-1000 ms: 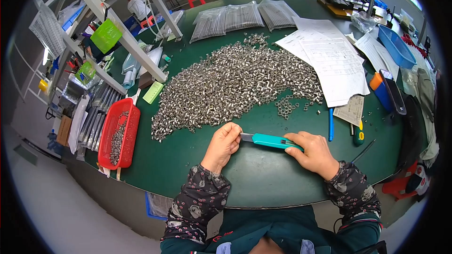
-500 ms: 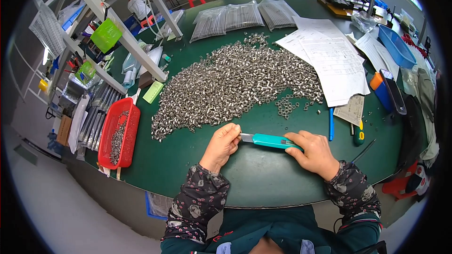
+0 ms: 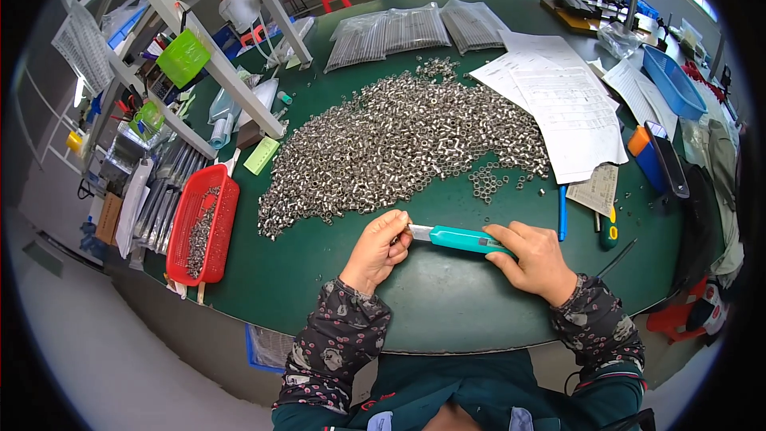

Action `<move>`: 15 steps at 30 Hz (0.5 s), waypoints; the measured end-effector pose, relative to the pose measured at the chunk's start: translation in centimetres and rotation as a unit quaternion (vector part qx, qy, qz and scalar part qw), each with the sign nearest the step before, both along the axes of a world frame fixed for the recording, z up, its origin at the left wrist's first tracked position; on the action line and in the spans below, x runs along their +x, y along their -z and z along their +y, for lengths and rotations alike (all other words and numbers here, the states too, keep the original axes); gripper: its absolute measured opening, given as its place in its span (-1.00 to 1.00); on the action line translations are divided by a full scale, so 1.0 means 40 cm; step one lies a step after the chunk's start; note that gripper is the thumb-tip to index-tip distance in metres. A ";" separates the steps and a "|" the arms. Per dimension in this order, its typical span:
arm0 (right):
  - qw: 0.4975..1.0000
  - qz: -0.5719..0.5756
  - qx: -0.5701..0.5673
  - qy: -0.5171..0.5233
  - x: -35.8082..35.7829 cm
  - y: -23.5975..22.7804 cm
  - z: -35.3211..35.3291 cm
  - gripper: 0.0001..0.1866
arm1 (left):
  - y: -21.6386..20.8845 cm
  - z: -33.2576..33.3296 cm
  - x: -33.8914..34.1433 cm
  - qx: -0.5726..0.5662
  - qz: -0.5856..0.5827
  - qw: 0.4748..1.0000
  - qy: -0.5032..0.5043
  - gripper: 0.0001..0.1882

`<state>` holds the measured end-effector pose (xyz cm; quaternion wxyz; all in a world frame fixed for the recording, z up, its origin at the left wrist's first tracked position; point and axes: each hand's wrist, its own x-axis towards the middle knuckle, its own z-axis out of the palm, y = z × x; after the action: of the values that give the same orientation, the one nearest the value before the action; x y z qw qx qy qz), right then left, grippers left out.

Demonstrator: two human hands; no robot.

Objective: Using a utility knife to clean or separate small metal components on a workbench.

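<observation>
Above the worktop point(image 3: 447, 307), toward its near edge, a teal utility knife point(image 3: 456, 239) is gripped in the right hand point(image 3: 531, 259). At its blade point(image 3: 420, 232) tip, the fingers of the left hand point(image 3: 375, 250) are closed; whether a small piece is pinched there cannot be told. Metal rings point(image 3: 399, 148) are heaped beyond; a red basket point(image 3: 221, 238) is set at the left edge.

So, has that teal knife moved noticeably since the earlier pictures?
No, no clear move: the teal knife, in the right hand, keeps about the same place, judged against the near edge of the green table.
</observation>
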<state>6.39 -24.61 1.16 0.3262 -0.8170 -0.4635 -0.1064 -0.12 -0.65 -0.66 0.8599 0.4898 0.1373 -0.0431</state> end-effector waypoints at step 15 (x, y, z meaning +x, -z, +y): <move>0.994 0.109 0.013 -0.016 0.006 0.010 0.000 -0.73 | 0.010 0.001 0.005 -0.050 -0.030 0.998 -0.022 -0.88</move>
<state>6.62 -24.62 0.74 0.3870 -0.8121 -0.4364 -0.0176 0.09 -0.61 -1.08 0.8878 0.4440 0.1202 -0.0164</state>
